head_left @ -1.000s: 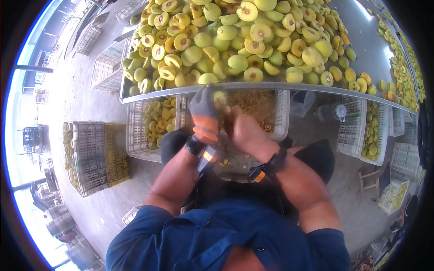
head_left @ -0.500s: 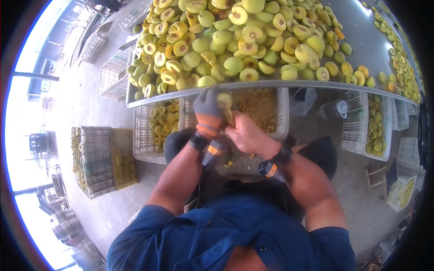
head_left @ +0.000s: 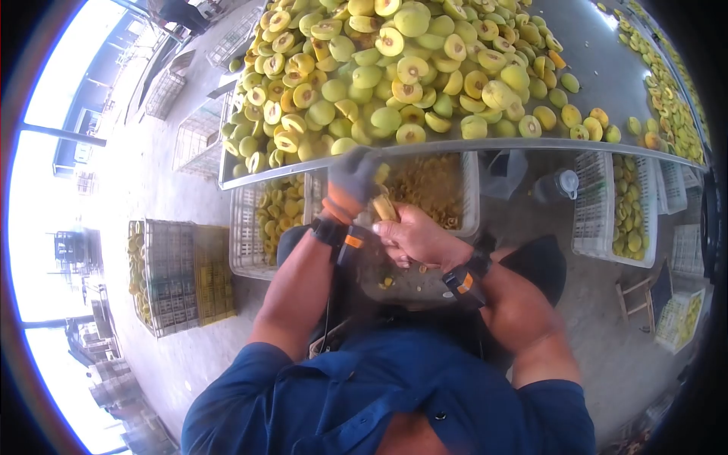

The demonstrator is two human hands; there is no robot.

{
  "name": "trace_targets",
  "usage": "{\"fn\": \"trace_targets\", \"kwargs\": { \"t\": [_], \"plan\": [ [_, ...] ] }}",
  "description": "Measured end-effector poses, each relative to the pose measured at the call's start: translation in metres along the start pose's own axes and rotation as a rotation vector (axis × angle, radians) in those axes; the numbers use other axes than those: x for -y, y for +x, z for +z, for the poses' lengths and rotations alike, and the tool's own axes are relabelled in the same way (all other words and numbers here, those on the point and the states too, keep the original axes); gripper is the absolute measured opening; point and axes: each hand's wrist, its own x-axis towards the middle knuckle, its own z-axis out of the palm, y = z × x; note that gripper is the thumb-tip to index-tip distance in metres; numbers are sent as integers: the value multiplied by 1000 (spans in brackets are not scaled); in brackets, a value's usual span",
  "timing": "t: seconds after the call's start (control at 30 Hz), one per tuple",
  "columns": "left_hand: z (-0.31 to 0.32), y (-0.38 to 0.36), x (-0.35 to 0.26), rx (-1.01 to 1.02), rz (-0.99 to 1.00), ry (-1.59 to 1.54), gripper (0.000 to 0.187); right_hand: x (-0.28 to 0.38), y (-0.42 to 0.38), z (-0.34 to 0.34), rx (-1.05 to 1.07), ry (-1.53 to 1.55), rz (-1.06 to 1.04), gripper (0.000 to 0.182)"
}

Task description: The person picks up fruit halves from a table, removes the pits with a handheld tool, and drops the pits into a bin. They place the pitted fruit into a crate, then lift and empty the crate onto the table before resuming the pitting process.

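Note:
My left hand (head_left: 353, 182), in a grey and orange glove, is closed around a yellow-green fruit piece (head_left: 381, 174), just below the metal table edge. My bare right hand (head_left: 417, 236) is wrapped round a yellowish tool handle (head_left: 384, 207) that points up toward the fruit. The tool's tip is hidden near the left fingers. Above both hands, a large heap of halved green-yellow fruit (head_left: 394, 83) lies on the table (head_left: 591, 61). Under the edge, a white crate (head_left: 472, 193) holds brown fruit pits and scraps (head_left: 432, 189).
Left of the scrap crate is a white crate (head_left: 246, 262) of fruit halves. Stacked crates (head_left: 171, 277) stand farther left. On the right are a clear jug (head_left: 557, 186), another fruit crate (head_left: 591, 246) and a small wooden stool (head_left: 637, 296). My knees are under the hands.
My left hand has shifted slightly up along the table edge, and my right hand has dropped a little lower. The tool shows more between them. The whole view has shifted slightly.

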Motion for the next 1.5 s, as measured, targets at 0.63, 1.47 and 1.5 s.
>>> {"fn": "trace_targets", "kwargs": {
  "t": [0.63, 1.47, 1.5],
  "plan": [
    [-15, 67, 8, 130, -559, 638, 50, -16, 48, -37, -427, -95, -124, 19],
    [-5, 10, -25, -237, -395, -216, 39, -8, 36, -25, -421, -440, -399, 28],
    [-1, 5, -27, -234, -389, -201, 39, -11, 39, -27, -469, -510, -465, 30]
  ]
}}
